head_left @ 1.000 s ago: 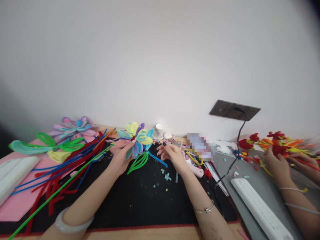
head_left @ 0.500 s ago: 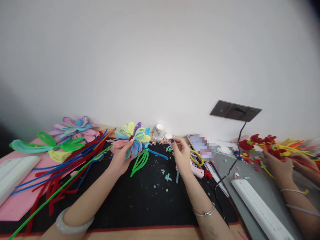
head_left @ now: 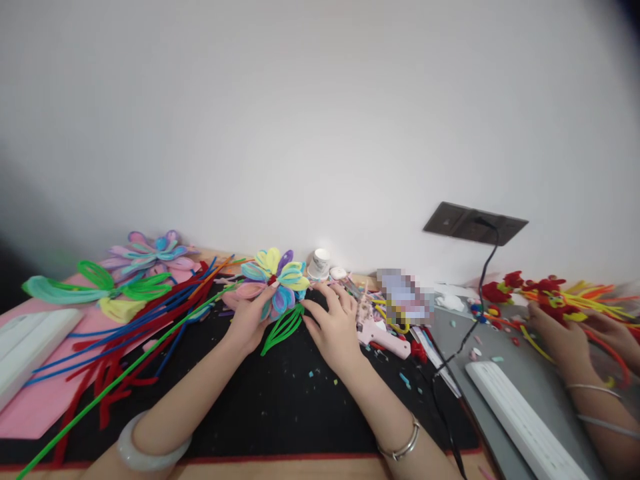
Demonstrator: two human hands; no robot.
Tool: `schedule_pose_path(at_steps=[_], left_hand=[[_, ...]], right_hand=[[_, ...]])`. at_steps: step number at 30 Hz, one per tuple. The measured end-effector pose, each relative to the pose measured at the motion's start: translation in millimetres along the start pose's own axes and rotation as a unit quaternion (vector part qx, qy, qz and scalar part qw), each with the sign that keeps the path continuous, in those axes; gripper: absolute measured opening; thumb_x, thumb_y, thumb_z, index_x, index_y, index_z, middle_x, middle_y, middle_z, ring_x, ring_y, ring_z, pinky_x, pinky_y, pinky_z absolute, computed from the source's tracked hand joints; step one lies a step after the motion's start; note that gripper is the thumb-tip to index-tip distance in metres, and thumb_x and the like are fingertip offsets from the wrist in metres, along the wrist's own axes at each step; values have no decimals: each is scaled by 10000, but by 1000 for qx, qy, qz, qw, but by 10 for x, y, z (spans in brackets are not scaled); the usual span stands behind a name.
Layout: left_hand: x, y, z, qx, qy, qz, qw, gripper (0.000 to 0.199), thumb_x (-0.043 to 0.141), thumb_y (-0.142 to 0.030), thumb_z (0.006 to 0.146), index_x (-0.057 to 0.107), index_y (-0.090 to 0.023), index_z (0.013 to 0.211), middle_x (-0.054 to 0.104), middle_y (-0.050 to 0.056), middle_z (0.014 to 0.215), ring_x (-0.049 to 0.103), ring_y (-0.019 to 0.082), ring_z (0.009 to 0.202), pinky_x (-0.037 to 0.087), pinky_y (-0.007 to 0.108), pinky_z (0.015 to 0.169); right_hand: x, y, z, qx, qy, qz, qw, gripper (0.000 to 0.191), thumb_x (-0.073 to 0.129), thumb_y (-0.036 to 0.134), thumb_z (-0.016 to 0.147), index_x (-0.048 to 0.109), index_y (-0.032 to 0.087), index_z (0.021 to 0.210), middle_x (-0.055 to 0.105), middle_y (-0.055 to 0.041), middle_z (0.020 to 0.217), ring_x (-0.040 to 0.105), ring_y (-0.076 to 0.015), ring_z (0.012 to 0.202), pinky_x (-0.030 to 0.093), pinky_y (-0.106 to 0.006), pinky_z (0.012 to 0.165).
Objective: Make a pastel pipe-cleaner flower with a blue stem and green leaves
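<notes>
A pipe-cleaner flower (head_left: pixel 293 275) with yellow, blue, purple and pink petals is held upright by my left hand (head_left: pixel 249 323), thumb near its red centre. A looped green pipe-cleaner leaf (head_left: pixel 283 331) hangs below the petals. My right hand (head_left: pixel 334 327) is at the flower's right side, fingers bent, with thumb and forefinger against the edge by the leaf. What lies between those fingertips is mostly hidden. A long green stem (head_left: pixel 125 375) runs from near the flower down to the lower left.
Blue and red pipe cleaners (head_left: pixel 135 333) and another flower (head_left: pixel 155 255) lie left. A pink glue gun (head_left: pixel 385 339), paper cup (head_left: pixel 319 263) and blurred phone (head_left: pixel 406 293) stand right and behind. A black cord (head_left: pixel 463 340) crosses near a co-worker's hands (head_left: pixel 565 337), holding a red figure.
My right hand has moved left and down to the flower's edge, covering the blue pipe-cleaner end that stuck out. The glue gun shows more fully. My left hand still holds the flower.
</notes>
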State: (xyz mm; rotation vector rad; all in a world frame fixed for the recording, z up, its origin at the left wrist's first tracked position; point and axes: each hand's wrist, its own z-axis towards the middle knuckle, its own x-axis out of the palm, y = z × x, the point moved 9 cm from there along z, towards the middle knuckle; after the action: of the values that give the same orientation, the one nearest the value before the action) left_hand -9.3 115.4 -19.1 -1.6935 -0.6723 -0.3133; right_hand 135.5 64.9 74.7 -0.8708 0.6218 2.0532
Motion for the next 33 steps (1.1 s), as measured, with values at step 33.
schedule_pose_path(at_steps=[33], left_hand=[[5,36,-52,10,-38,60,997,255,762,-320,579,627,-171,737,645,-31,584,595,135,527,482,240,494]], right_hand=[[162,14,-21,-13,43,15,999,92,562,213,835,643,253,824,536,-34,1251,370,-274,1178,261,-462,900]])
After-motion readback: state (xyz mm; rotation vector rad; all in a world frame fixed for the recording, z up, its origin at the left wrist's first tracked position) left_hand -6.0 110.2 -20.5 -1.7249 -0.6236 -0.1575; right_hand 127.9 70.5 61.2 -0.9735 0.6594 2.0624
